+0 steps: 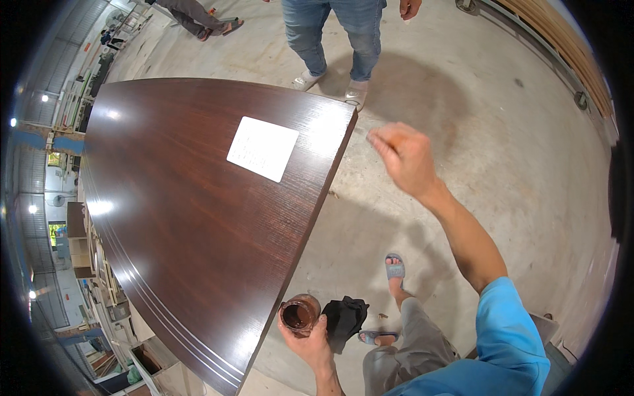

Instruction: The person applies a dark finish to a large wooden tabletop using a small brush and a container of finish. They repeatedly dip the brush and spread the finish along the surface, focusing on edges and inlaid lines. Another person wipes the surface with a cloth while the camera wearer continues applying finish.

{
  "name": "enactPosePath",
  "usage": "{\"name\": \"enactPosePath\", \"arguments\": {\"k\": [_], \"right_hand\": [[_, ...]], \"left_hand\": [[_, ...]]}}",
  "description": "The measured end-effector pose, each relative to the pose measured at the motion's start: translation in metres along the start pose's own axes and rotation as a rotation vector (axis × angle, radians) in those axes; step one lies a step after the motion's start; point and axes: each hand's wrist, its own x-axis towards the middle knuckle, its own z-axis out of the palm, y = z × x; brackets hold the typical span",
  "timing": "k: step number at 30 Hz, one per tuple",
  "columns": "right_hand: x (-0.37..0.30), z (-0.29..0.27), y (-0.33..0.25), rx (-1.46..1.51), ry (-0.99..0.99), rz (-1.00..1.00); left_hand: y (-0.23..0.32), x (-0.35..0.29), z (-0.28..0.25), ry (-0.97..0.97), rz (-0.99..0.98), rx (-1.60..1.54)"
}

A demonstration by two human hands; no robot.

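My left hand (310,343) is wrapped round a small open jar (317,307), smeared brown and holding dark brown liquid, beside the near edge of a large dark wood panel (198,231). Out past the panel's right-hand corner, my right hand (404,155) is raised with its fingers pinched together. Slight blur hides what, if anything, is between those fingertips. A white sheet with writing (263,148) lies on the panel's glossy face. Several thin pale lines run along the panel's left side.
A crumpled black cloth (346,322) shows just right of the jar. Beyond the panel's far corner stands a person in jeans (333,33); another person's legs (195,16) are farther left. A wheeled cart with boards (561,53) is at the upper right.
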Motion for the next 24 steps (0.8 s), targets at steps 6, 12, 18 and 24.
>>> {"name": "enactPosePath", "arguments": {"k": [6, 12, 18, 24], "right_hand": [[0.012, -0.010, 0.018, 0.014, -0.061, -0.144], [0.018, -0.013, 0.030, 0.158, -0.003, 0.246], [0.006, -0.009, 0.019, 0.204, -0.052, 0.126], [-0.015, -0.009, 0.000, 0.323, -0.279, -0.066]], "left_hand": [[0.003, 0.004, 0.015, 0.015, -0.042, 0.018], [0.003, 0.005, 0.023, 0.011, -0.048, 0.026], [0.000, 0.004, 0.026, -0.004, -0.036, 0.027], [0.008, -0.001, 0.033, -0.027, -0.025, 0.015]]}}
